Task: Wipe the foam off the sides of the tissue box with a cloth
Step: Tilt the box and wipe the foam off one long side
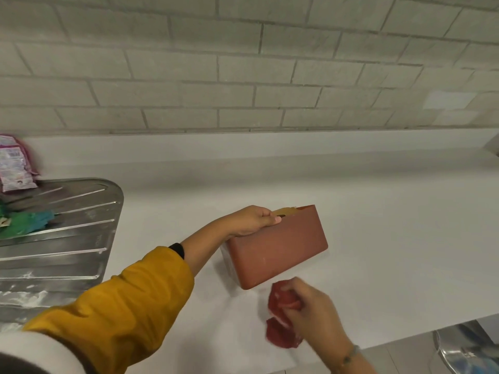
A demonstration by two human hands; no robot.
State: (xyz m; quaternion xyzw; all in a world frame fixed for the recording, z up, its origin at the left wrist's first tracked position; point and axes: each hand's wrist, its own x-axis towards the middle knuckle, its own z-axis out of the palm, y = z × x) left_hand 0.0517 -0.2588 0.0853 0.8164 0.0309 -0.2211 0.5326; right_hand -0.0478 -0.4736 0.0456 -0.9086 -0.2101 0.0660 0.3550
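A reddish-brown tissue box (278,249) stands tilted on the white counter (378,217), its long side facing me with a few faint white specks. My left hand (252,221) grips its top left edge, thumb over the rim. Just below the box's lower right corner, my right hand (310,311) is closed around a bunched red cloth (280,330), which hangs blurred and apart from the box.
A steel sink drainboard (62,244) with white foam residue lies at the left. On it rest a green-blue cloth (25,221) and a purple packet (14,164). A grey brick wall (243,63) backs the counter. The counter's front edge runs at lower right, above a metal object (464,346).
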